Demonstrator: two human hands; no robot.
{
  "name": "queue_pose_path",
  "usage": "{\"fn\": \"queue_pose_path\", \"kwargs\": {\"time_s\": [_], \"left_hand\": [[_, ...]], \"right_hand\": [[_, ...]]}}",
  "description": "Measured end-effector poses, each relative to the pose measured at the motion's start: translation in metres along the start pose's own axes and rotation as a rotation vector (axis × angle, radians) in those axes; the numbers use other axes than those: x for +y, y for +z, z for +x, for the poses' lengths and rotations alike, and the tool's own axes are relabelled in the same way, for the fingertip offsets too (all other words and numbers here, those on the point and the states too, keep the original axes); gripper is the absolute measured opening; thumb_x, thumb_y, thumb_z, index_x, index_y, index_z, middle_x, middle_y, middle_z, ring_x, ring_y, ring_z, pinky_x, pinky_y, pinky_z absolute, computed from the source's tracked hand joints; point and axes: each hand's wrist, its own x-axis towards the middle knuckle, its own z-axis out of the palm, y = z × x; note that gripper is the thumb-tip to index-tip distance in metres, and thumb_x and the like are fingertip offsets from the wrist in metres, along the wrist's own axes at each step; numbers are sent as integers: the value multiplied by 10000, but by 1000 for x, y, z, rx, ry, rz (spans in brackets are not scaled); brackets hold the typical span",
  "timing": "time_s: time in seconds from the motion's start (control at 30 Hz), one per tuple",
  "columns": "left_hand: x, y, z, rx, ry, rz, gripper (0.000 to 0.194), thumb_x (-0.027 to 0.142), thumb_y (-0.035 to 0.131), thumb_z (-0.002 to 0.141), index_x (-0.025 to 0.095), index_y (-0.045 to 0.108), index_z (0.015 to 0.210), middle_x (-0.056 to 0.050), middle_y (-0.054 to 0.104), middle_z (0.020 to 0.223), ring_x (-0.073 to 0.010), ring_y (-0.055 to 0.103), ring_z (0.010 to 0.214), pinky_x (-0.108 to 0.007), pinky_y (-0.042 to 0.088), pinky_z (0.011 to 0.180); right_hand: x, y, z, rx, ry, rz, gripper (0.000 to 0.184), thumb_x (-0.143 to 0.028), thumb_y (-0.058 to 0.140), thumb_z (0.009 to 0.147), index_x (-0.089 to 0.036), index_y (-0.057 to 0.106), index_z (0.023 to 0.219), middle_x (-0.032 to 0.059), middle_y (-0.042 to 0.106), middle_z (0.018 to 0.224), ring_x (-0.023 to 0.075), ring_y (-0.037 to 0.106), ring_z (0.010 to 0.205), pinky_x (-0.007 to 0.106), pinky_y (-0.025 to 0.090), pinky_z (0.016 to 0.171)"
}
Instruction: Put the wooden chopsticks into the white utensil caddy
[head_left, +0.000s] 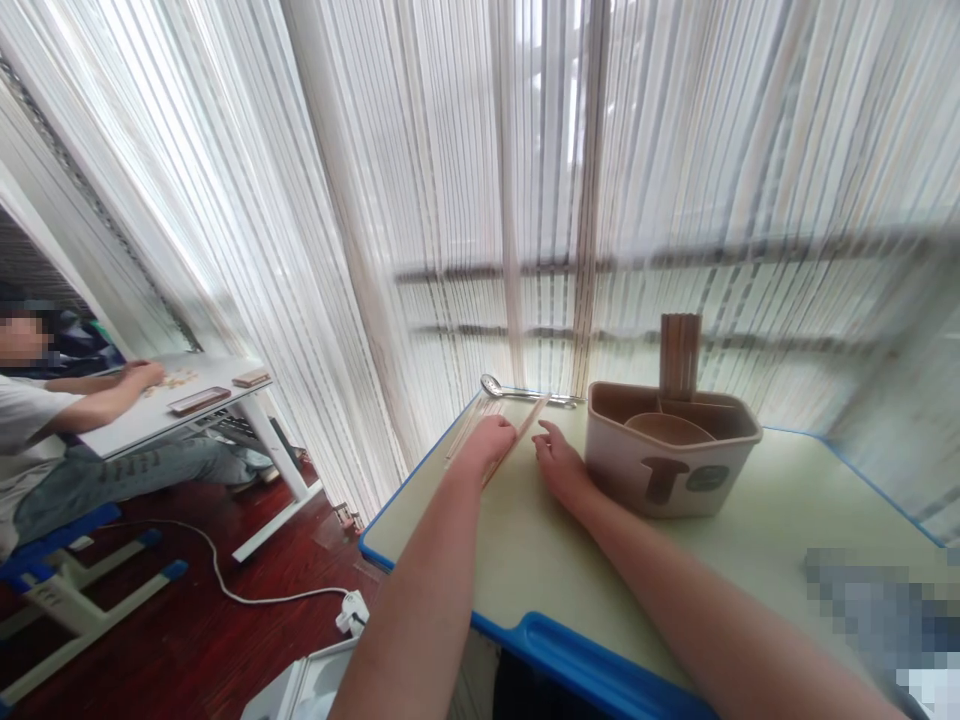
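My left hand (pixel 495 440) is closed around wooden chopsticks (pixel 534 412), which slant up and to the right above the table; how many it holds I cannot tell. Just to the right, my right hand (pixel 559 465) has its fingers apart and holds nothing. Several loose chopsticks (pixel 466 430) lie on the table left of my left hand. Beside my right hand stands a beige utensil caddy (pixel 645 470) with compartments and a brown round bowl-like part (pixel 667 430) inside. A bundle of chopsticks (pixel 680 355) stands upright at its back.
A metal slotted spoon (pixel 491 385) and other metal handles (pixel 559 401) lie along the far edge of the blue-rimmed table (pixel 810 500). A striped curtain (pixel 450 200) hangs behind. At left, another person (pixel 45 430) sits at a white table (pixel 135 432). A white cable (pixel 255 600) crosses the floor.
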Motion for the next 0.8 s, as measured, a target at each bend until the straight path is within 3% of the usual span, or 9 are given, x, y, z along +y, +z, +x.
{"fn": "queue_pose_path", "kwargs": {"time_s": [0.17,0.3,0.5,0.6,0.8], "left_hand": [[4,2,-7,-180,-95,-285,89,211,524,714,171,539,792,-68,683,858,-172,636,778,-249,465,588],[7,0,-12,-261,-73,-351,82,235,557,724,163,541,761,-63,684,846,-159,637,762,-242,458,593],[11,1,-15,-267,-116,-291,103,248,586,717,146,580,705,-76,667,814,-149,604,704,-213,427,514],[15,3,-17,-281,-146,-327,110,247,593,715,142,600,748,-85,669,847,-153,612,695,-222,448,514],[12,6,-16,-341,-77,-397,293,416,600,751,125,618,776,-114,681,876,-183,643,728,-285,520,591]], "right_hand": [[-3,-1,-1,2,-38,123,447,-314,403,868,-193,400,1298,77,636,1081,179,613,873,317,430,786],[-3,-2,0,15,-27,272,510,-309,455,842,-143,358,1315,55,670,881,171,634,786,325,455,766],[-8,-5,0,-26,85,352,532,-255,539,773,-109,397,1265,35,659,780,152,614,657,272,455,604],[-7,-4,2,-19,109,343,526,-238,582,726,-102,440,1213,38,662,778,151,600,662,258,436,585],[-3,-2,6,-28,112,326,417,-241,574,717,-140,515,1118,6,638,724,142,590,654,248,430,593]]}}
